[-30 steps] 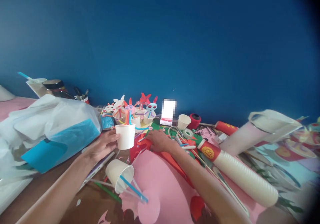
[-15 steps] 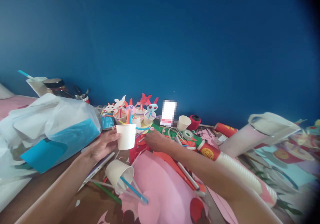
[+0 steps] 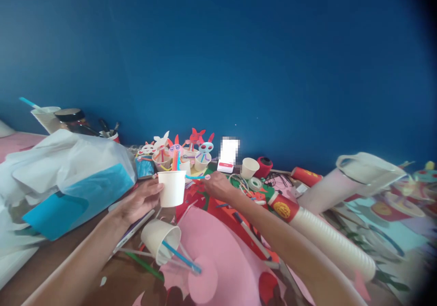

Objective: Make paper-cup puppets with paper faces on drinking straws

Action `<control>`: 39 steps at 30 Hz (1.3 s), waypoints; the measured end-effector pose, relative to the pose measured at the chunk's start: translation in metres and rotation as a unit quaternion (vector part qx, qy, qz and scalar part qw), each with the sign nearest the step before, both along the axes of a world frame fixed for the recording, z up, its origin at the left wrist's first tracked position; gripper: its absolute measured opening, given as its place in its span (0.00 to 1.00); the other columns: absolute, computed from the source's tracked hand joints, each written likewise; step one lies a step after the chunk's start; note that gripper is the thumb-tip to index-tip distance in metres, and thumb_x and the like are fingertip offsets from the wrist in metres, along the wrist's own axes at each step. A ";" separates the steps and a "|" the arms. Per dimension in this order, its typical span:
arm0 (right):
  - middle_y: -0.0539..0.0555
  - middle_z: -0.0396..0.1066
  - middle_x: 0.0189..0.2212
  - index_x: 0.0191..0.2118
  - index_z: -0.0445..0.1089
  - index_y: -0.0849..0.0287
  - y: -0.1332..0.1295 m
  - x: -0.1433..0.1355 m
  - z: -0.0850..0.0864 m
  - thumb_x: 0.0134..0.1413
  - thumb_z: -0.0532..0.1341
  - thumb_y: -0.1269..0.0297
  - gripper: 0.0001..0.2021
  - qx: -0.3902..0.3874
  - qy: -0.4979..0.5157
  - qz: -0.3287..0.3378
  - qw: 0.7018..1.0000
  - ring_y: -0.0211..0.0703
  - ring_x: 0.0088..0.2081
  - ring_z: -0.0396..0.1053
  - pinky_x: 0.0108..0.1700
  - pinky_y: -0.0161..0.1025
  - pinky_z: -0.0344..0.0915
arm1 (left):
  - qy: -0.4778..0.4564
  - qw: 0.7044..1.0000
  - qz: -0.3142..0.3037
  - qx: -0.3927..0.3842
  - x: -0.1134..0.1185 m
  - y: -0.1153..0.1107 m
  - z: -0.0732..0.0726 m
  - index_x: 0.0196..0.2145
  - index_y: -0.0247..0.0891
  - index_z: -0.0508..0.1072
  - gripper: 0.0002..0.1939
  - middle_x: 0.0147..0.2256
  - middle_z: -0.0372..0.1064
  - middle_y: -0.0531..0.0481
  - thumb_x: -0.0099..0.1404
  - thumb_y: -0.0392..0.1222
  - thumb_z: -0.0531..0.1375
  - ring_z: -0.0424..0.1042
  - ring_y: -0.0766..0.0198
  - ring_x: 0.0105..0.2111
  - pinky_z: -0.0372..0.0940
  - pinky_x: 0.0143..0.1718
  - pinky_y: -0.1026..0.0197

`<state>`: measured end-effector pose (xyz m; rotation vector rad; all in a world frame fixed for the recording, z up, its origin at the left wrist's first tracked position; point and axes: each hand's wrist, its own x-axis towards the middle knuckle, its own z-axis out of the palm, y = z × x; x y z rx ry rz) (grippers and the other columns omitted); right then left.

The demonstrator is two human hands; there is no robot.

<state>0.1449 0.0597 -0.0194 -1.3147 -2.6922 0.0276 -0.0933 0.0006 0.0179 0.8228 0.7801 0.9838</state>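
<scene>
Showing a round gold emblem (image 3: 283, 207) on the red end of a long stack of nested paper cups (image 3: 334, 242), too blurred for reading any characters inside. Marked in gold, too, on a red tube (image 3: 307, 176) beyond, again illegible. Displaying a red bar low on the phone (image 3: 228, 155) near the blue wall (image 3: 218, 60), with pale marks too small to read; blotted out by pixelation across most of the bright screen.

Gripping a plain white paper cup (image 3: 172, 190) upright in the left hand (image 3: 138, 202), with the fingers (image 3: 153, 190) closed on its left side, partly hidden behind it. Held above the table (image 3: 61, 278), in front of paper figures (image 3: 161, 142) in cups. Seeing rainbow strips (image 3: 176, 160) above the rim, beneath a pink paper face (image 3: 175, 146); cannot tell where fixed. Following a blue strip (image 3: 194, 177) rightward to a small pink disc (image 3: 208, 177), just beside the right hand (image 3: 219, 186). Curling the right fingers, tips hidden; cannot tell whether pinching the disc or anything else.

Lying below: another cup (image 3: 153, 237), tipped sideways, with a blue straw (image 3: 180, 257) at its mouth. Cut off at the left edge on a pale plastic bag (image 3: 68, 155), at the bottom on a pink sheet (image 3: 225, 247) and both forearms. Smeared at the right around a decorated cup (image 3: 396, 208), beyond a large jug (image 3: 341, 185).
</scene>
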 end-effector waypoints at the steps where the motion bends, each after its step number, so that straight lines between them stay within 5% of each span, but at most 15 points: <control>1: 0.62 0.70 0.31 0.34 0.66 0.64 -0.001 0.003 0.003 0.53 0.50 0.71 0.09 0.004 0.033 -0.028 0.999 0.48 0.35 0.67 0.36 0.39 0.56 | -0.001 1.000 0.001 -0.001 0.000 0.000 0.000 0.42 0.36 0.72 0.17 0.40 0.73 0.42 0.52 0.36 0.61 0.70 0.49 0.42 0.67 0.40 0.55; 7: 0.53 0.68 0.26 0.35 0.63 0.60 -0.021 0.031 0.014 0.57 0.41 0.67 0.14 -0.024 0.258 -0.164 0.952 0.41 0.30 0.65 0.31 0.35 0.57 | -0.037 0.998 0.040 -0.017 0.011 -0.002 -0.002 0.39 0.34 0.72 0.14 0.38 0.74 0.44 0.52 0.35 0.61 0.71 0.52 0.40 0.67 0.41 0.55; 12: 0.49 0.67 0.21 0.29 0.61 0.60 -0.048 0.053 0.007 0.53 0.47 0.65 0.09 -0.139 0.404 -0.153 0.891 0.37 0.23 0.66 0.23 0.31 0.61 | -0.086 0.993 0.073 -0.029 0.040 -0.002 0.002 0.33 0.35 0.72 0.09 0.35 0.74 0.46 0.51 0.38 0.62 0.70 0.52 0.41 0.66 0.44 0.53; 16: 0.53 0.71 0.27 0.35 0.64 0.61 -0.074 0.070 0.011 0.55 0.49 0.61 0.10 -0.199 0.488 -0.119 0.842 0.40 0.29 0.70 0.28 0.36 0.66 | -0.126 0.990 0.060 -0.038 0.069 -0.004 0.012 0.33 0.37 0.71 0.08 0.35 0.74 0.49 0.53 0.37 0.61 0.70 0.54 0.42 0.66 0.43 0.53; 21: 0.58 0.71 0.40 0.38 0.70 0.59 -0.102 0.068 0.020 0.48 0.61 0.61 0.11 -0.328 0.668 -0.029 0.667 0.48 0.41 0.69 0.41 0.45 0.65 | -0.119 0.989 0.059 -0.058 0.096 -0.008 0.010 0.35 0.39 0.69 0.08 0.33 0.74 0.51 0.54 0.38 0.60 0.72 0.57 0.37 0.67 0.40 0.54; 24: 0.57 0.65 0.49 0.38 0.72 0.58 -0.111 0.054 0.029 0.43 0.65 0.60 0.14 -0.354 0.693 -0.015 0.628 0.51 0.49 0.63 0.45 0.46 0.62 | -0.090 0.995 0.035 -0.008 0.102 -0.009 0.002 0.40 0.38 0.69 0.13 0.36 0.73 0.47 0.55 0.40 0.60 0.72 0.56 0.38 0.67 0.40 0.55; 29: 0.55 0.67 0.46 0.32 0.74 0.57 -0.114 0.036 0.039 0.43 0.64 0.57 0.11 -0.374 0.676 0.017 0.635 0.49 0.45 0.66 0.46 0.45 0.62 | -0.049 0.998 -0.004 0.049 0.106 -0.013 -0.006 0.39 0.37 0.71 0.13 0.36 0.74 0.45 0.55 0.41 0.60 0.72 0.56 0.36 0.66 0.37 0.57; 34: 0.55 0.69 0.39 0.31 0.74 0.58 -0.109 0.031 0.026 0.45 0.63 0.60 0.08 -0.322 0.659 0.003 0.679 0.47 0.43 0.66 0.47 0.45 0.61 | -0.039 0.998 -0.021 0.039 0.110 -0.019 -0.008 0.39 0.40 0.72 0.11 0.36 0.74 0.47 0.57 0.40 0.58 0.72 0.58 0.35 0.66 0.35 0.60; 39: 0.55 0.70 0.37 0.31 0.74 0.58 -0.108 0.032 0.022 0.48 0.62 0.60 0.08 -0.307 0.652 0.006 0.693 0.46 0.41 0.67 0.48 0.45 0.60 | 0.022 0.992 -0.106 0.072 0.102 -0.020 0.006 0.44 0.39 0.70 0.16 0.39 0.73 0.43 0.58 0.41 0.57 0.71 0.55 0.39 0.65 0.36 0.59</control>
